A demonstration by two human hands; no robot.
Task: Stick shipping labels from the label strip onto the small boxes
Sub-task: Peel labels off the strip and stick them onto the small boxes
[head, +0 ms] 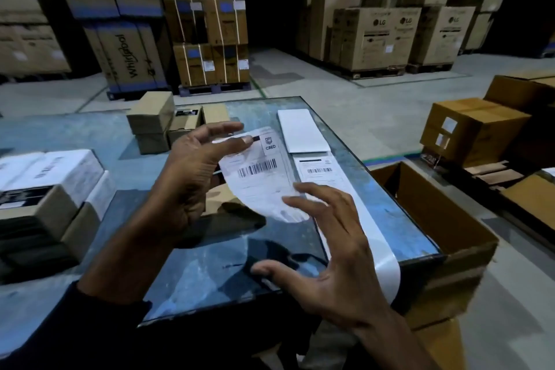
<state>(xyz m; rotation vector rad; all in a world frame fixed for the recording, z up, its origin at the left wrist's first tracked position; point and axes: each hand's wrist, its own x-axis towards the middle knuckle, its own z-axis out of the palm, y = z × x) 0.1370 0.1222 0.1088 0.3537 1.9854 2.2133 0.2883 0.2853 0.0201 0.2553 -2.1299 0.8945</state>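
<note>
Label (259,177) pinched by left hand (192,177), long axis toward spread right hand (327,252).

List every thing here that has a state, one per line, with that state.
left hand: pinches the peeled label's top edge.
right hand: fingers spread, fingertips at the label's lower edge.
peeled label: off the strip, curled, held above the table.
label strip: flat on the table, end hanging over the near edge.
open carton: flaps open, beside the table.

Glass-topped table (210,276) near centre. Open cardboard carton (444,219) just beside its right edge. Large appliance cartons on pallets (390,36) stacked far, left and right.
</note>
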